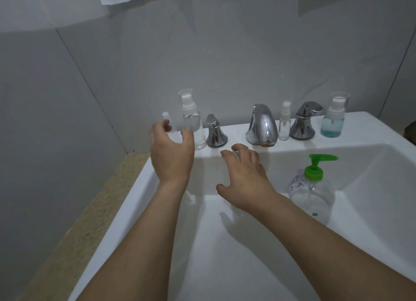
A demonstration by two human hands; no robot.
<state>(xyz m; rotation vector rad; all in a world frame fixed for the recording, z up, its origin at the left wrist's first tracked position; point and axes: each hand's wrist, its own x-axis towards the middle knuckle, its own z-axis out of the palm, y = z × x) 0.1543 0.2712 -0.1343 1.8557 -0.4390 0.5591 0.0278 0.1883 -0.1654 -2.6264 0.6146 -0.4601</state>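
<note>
My left hand (172, 152) holds a small clear bottle (172, 128) with a white top, blurred, above the sink's back left corner. Just behind it a taller clear spray bottle (193, 125) with a clear cap stands on the ledge. My right hand (244, 177) hovers over the basin with fingers spread and holds nothing. A clear pump bottle with a green pump (314, 188) stands in the basin to the right of that hand.
The white sink (371, 129) has a chrome spout (262, 126) and two chrome handles (215, 132) (304, 121). A tiny clear spray bottle (284, 123) and a bottle of blue liquid (333, 118) stand on the ledge. A speckled counter (74, 233) runs along the left.
</note>
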